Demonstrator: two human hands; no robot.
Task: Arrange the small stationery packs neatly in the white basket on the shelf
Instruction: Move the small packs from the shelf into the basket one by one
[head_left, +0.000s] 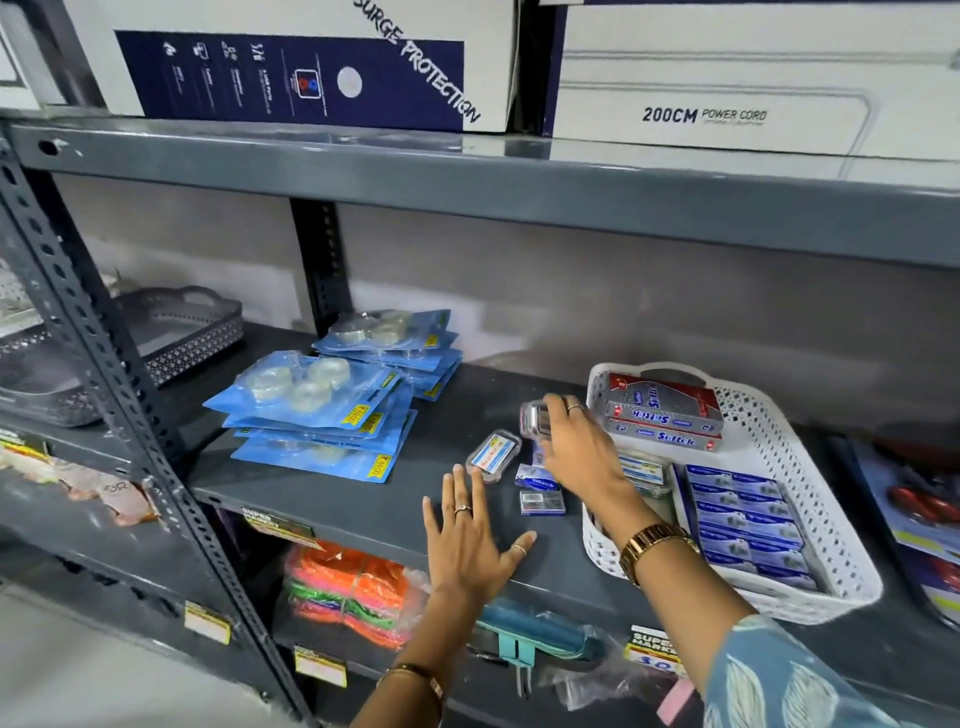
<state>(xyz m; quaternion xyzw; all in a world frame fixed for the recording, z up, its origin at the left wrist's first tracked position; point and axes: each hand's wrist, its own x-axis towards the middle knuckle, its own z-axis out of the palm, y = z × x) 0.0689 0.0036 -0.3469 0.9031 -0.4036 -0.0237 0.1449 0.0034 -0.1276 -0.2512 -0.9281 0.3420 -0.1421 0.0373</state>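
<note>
Stationery packs: three loose packs (540, 486) on the grey shelf (363, 499), beside the white basket (810, 467).
Right hand (582, 447): fingers closed round a clear pack (535, 418).
Left hand (467, 540): spread flat, empty.

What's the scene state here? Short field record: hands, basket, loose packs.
left hand: open, flat on the grey metal shelf, holding nothing
right hand: gripping a small clear plastic pack above the shelf
white perforated plastic basket: holds rows of small blue boxes and red-and-silver cartons
loose on shelf: clear oval pack with a white label, two small blue packs
left of these: stacked blue tape blister packs
</note>
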